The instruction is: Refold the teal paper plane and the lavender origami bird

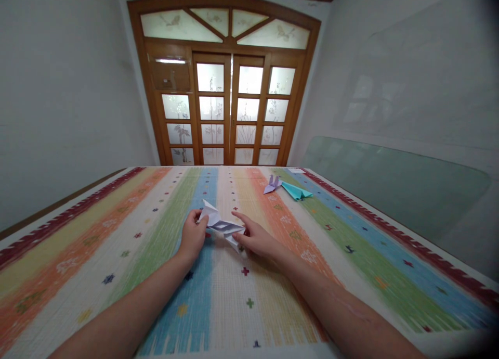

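Between my two hands is a piece of white folded paper (222, 224), with pointed flaps and an open hollow in its middle. My left hand (193, 235) pinches its left end, thumb on top. At the right end, my right hand (255, 235) grips the paper between thumb and fingers, its index finger stretched out above. The paper is held just above the striped tablecloth (230, 296); whether it touches the cloth I cannot tell. Some fingertips are hidden behind the paper.
Farther back on the right of the table lie a purple folded paper figure (272, 184) and a turquoise folded paper plane (297, 191), close together. A greenish glass panel (390, 187) leans along the right wall. Wooden doors (230, 104) with frosted panes stand beyond the table.
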Demonstrator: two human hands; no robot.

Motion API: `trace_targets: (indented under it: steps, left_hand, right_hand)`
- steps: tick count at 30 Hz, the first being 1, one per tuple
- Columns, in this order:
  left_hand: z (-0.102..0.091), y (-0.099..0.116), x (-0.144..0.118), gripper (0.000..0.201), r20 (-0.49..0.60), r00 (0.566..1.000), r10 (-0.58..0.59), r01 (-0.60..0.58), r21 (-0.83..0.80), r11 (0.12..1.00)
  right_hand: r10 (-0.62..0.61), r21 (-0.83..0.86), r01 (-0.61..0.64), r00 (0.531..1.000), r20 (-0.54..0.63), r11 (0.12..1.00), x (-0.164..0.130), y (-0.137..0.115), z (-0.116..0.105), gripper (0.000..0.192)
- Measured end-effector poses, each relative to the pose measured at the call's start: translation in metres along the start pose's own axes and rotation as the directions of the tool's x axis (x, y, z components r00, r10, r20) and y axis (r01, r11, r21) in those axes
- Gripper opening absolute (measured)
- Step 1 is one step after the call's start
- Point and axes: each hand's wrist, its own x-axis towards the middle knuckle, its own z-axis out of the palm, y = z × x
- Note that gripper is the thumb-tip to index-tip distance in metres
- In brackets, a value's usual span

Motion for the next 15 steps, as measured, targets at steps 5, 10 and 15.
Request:
trace_targets:
  steps: [5, 10, 15]
  left_hand:
    - [0.000, 0.001, -0.001, 0.036, -0.022, 0.999, 0.035, -0.034, 0.030, 0.999]
    - [0.001, 0.003, 0.001, 0.044, 0.014, 0.997, -0.073, 0.074, -0.073, 0.995]
    - [0.002, 0.000, 0.004, 0.058, 0.049, 0.991, -0.124, 0.130, -0.156, 0.979]
  right_hand:
    - [0.027, 0.109, -0.017, 0.996, -0.083, 0.994, 0.002, 0.003, 0.007, 0.068]
    - [0.006, 0.191, 0.035, 0.978, -0.210, 0.981, 0.008, 0.008, 0.007, 0.059]
    - [-0.094, 0.056, 0.119, 0.939, -0.330, 0.991, 0.008, 0.012, 0.005, 0.049]
